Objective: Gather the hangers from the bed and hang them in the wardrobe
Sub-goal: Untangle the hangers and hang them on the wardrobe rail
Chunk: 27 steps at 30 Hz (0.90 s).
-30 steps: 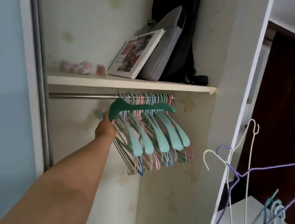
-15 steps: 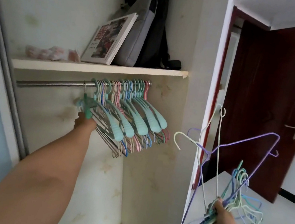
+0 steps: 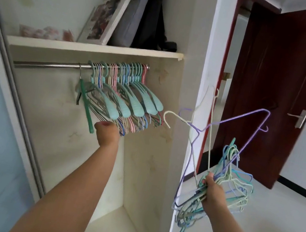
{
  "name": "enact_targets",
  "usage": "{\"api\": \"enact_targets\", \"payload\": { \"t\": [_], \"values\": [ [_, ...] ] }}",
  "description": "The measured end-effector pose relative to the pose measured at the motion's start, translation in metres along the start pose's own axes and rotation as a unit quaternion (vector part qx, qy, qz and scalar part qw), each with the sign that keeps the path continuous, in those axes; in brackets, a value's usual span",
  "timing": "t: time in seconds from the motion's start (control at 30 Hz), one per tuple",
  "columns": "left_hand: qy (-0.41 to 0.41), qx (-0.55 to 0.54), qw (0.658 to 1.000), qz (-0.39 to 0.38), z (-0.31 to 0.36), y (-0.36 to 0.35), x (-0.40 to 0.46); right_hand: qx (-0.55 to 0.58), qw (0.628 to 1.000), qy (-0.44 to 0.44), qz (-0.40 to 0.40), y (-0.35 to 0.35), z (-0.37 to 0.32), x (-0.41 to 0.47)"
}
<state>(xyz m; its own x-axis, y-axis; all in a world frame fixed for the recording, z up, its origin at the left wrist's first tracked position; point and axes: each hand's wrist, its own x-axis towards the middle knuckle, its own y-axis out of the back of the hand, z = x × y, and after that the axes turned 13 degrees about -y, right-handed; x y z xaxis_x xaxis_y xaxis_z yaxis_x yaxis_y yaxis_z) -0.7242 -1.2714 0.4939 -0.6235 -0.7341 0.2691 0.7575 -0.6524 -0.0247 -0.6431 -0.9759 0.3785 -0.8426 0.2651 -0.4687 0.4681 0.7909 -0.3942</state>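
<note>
Gripping a hanger bundle (image 3: 222, 190), right hand (image 3: 213, 192) fingers wrap it; left hand (image 3: 107, 133) fingers hidden, unreadable

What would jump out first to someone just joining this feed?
The tangle of wire hangers gripped in the right hand, outside the wardrobe's side panel. Next, the packed row of pastel hangers on the steel rail under the shelf, with the left hand just below them.

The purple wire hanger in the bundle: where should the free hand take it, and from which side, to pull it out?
Grip the purple wire hanger at its neck, just below the hook, coming from the wardrobe side. That part sticks up clear of the bundle that the right hand grips; its lower bar is tangled among the others.
</note>
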Motion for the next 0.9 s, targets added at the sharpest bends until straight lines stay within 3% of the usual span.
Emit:
{"api": "enact_targets", "payload": {
  "t": [0.1, 0.2, 0.27, 0.33, 0.43, 0.5, 0.57, 0.63, 0.67, 0.8, 0.9],
  "values": [
    [-0.023, -0.041, 0.998, 0.044, 0.003, 0.003, -0.047, -0.008, 1.000, -0.003, -0.005, 0.009, 0.000, -0.008],
    [-0.203, -0.018, 0.979, 0.022, 0.017, 0.007, -0.081, -0.029, 1.000, 0.005, -0.008, 0.024, 0.003, -0.016],
    [-0.336, 0.043, 0.941, -0.023, 0.030, 0.007, -0.096, -0.044, 0.999, 0.014, -0.012, 0.038, 0.006, -0.020],
    [-0.375, 0.127, 0.906, -0.148, 0.044, 0.003, -0.109, -0.070, 0.997, 0.023, -0.012, 0.054, 0.008, -0.025],
    [-0.268, 0.231, 0.841, -0.410, 0.055, -0.001, -0.129, -0.124, 0.992, 0.040, -0.010, 0.080, 0.010, -0.032],
    [-0.192, 0.200, 0.827, -0.489, 0.058, 0.000, -0.147, -0.153, 0.987, 0.049, -0.013, 0.100, 0.012, -0.037],
    [-0.067, 0.034, 0.872, -0.483, 0.052, 0.000, -0.159, -0.179, 0.982, 0.057, -0.018, 0.120, 0.016, -0.042],
    [0.071, -0.130, 0.881, -0.449, 0.039, 0.007, -0.170, -0.193, 0.978, 0.068, -0.036, 0.136, 0.022, -0.049],
    [0.106, -0.160, 0.883, -0.428, 0.030, 0.011, -0.176, -0.199, 0.976, 0.073, -0.046, 0.143, 0.026, -0.053],
    [0.103, -0.067, 0.925, -0.359, -0.010, 0.033, -0.198, -0.246, 0.963, 0.094, -0.056, 0.162, 0.048, -0.064],
    [0.106, -0.009, 0.912, -0.395, -0.025, 0.063, -0.206, -0.274, 0.956, 0.081, -0.063, 0.165, 0.068, -0.064]
  ]
}}
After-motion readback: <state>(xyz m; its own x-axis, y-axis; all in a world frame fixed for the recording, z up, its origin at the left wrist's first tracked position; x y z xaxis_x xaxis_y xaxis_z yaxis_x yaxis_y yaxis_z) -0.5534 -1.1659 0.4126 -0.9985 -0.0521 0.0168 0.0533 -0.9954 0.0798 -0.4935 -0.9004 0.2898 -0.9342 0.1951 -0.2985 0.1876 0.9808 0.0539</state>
